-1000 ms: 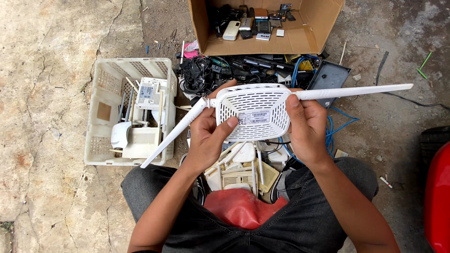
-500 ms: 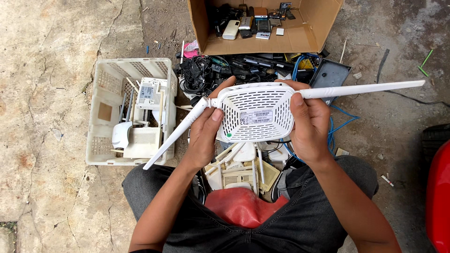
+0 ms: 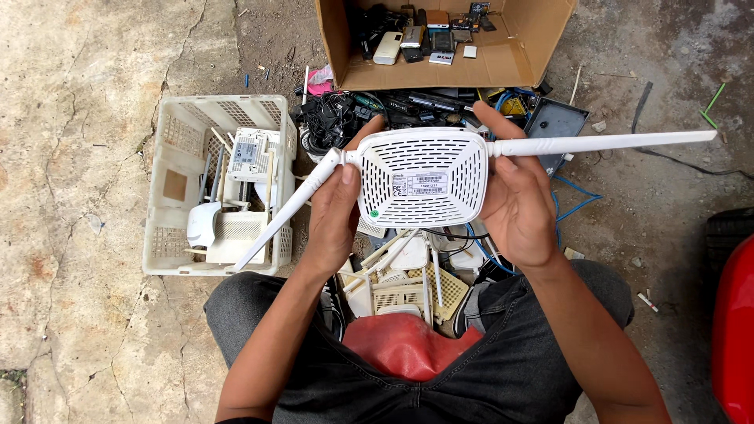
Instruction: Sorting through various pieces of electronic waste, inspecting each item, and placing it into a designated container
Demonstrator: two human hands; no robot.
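I hold a white router point(image 3: 420, 184) upside down in front of me, its vented underside and label facing up. My left hand point(image 3: 334, 216) grips its left edge, thumb by the base of the left antenna point(image 3: 287, 212), which slants down to the left. My right hand point(image 3: 518, 204) grips the right edge, thumb on the base of the right antenna point(image 3: 605, 144), which sticks out nearly level to the right. Both hands are closed on the casing.
A white plastic crate point(image 3: 177, 149) at my left holds a few white routers. A cardboard box point(image 3: 518, 55) of small devices stands ahead. Black cables and dark devices point(image 3: 338, 118) lie between. More white routers point(image 3: 397, 283) and a red bag point(image 3: 404, 345) sit between my knees. A red object point(image 3: 734, 330) is at right.
The router has tilted slightly, its right antenna rising a little. Both hands keep their grip on it, with the fingers shifted only slightly.
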